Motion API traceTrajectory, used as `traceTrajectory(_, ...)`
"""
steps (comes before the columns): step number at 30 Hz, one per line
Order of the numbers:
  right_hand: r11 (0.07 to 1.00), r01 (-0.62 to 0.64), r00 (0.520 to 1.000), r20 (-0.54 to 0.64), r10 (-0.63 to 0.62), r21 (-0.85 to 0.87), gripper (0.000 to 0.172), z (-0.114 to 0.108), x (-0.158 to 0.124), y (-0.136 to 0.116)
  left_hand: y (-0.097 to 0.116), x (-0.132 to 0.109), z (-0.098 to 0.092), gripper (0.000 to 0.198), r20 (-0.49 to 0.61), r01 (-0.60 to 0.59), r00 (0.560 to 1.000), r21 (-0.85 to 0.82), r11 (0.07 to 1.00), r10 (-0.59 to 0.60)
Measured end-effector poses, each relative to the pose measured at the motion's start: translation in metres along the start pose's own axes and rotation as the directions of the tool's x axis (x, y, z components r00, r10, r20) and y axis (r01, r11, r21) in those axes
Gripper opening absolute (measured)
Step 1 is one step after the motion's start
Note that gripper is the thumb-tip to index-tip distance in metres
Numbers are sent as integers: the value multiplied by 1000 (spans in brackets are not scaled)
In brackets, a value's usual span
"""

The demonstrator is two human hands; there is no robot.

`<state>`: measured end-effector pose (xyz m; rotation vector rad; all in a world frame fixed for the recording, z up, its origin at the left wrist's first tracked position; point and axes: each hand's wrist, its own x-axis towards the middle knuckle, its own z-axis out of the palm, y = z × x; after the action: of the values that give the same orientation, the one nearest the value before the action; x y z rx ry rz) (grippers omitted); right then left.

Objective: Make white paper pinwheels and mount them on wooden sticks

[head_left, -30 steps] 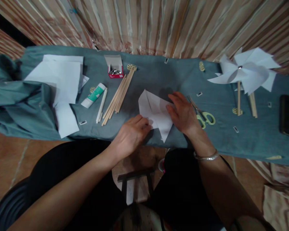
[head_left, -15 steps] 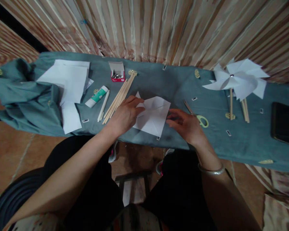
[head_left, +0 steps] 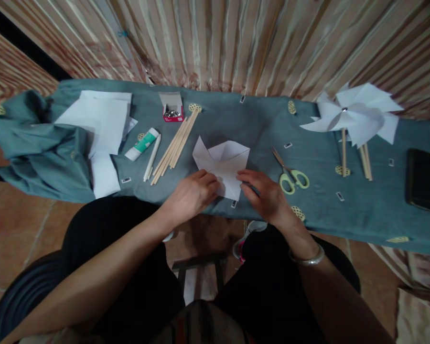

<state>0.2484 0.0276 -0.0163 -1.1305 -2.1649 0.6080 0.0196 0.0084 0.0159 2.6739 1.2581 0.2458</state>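
A white sheet of paper (head_left: 225, 162) with cut, creased flaps lies on the cloth in front of me, its upper left and top corners standing up. My left hand (head_left: 196, 193) has its fingers curled on the paper's lower left edge, hiding that corner. Against the right edge, my right hand (head_left: 264, 193) grips the paper between thumb and fingers. To the right of that hand lie scissors (head_left: 290, 176) with pale green handles, blades pointing away from me. Several thin wooden sticks (head_left: 175, 145) rest in a bundle left of the paper.
A glue stick (head_left: 142, 144), a white pen (head_left: 152, 157) and an open red box of metal pins (head_left: 173, 113) lie to the left, near white paper sheets (head_left: 107, 119). Finished paper pinwheels (head_left: 365, 114) and a black phone (head_left: 424, 179) are on the right. A pleated curtain (head_left: 215, 43) hangs behind.
My left hand has moved down from the paper's upper left to its lower left edge. My right hand has shifted left onto the paper, uncovering the scissors' handles.
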Motion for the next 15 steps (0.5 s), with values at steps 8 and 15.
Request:
traceTrajectory(8,1000,8,998,60,-9,18,31,-2,-7,3,4,-4,1,18,-52,-4,999,-11,1000,3)
traceTrajectory(15,972,-110,993,66,98,207,31,0,-3,-8,-1,-9,3,20,-76,37,996,-105,994,-45)
